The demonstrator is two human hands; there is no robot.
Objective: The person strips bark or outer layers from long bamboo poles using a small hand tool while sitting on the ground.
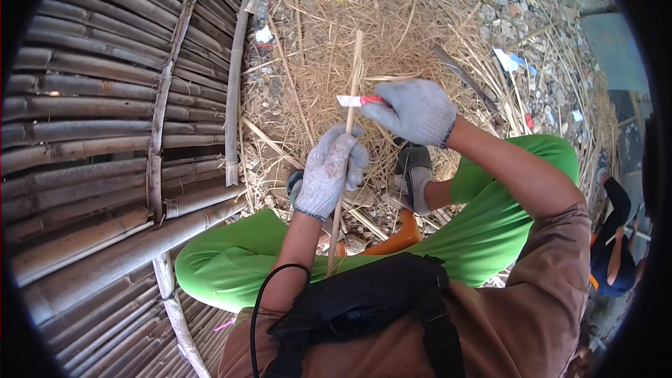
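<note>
A long, thin bamboo strip [355, 70] runs upright through the picture, its upper end frayed and its lower end close to my body. My left hand [329, 171], in a whitish knit work glove, is closed around its middle. Above it, my gloved right hand [416, 108] grips a small knife [367, 100] with a red handle and a short, pale blade. That blade lies across the strip, pointing left. Whether it cuts into the bamboo cannot be made out.
A wall of bamboo poles [91, 112] stands along the left. Curly shavings [336, 84] and split pieces cover the ground ahead. A dark, long blade-like piece [465, 77] lies beyond my right hand. An orange seat [392, 238] shows between my legs. Another person [616, 252] sits at far right.
</note>
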